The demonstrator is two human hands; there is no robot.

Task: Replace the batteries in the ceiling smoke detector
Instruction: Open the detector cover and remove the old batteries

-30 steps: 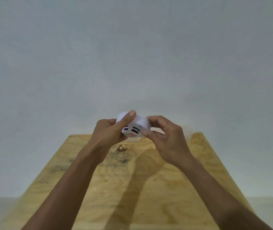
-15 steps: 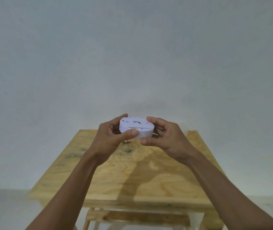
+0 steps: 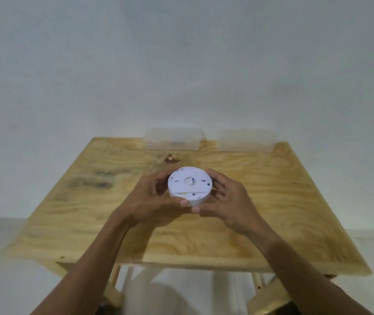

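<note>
A round white smoke detector (image 3: 189, 185) is held over the wooden table (image 3: 272, 201), its flat back side turned up towards me. A straight seam crosses that back face and a small round mark sits at its centre. My left hand (image 3: 151, 201) grips its left side, thumb along the near rim. My right hand (image 3: 229, 201) cups the right side, thumb tip at the near rim. No batteries are visible.
Two clear plastic boxes stand at the table's far edge against the white wall, one (image 3: 173, 138) left of centre, one (image 3: 246, 139) to the right. A dark knot (image 3: 171, 158) marks the wood. Table legs and a pale floor show below the near edge.
The view has tilted down, showing the whole table and the two boxes. The detector has come lower over the table and turned so its flat back faces up.
</note>
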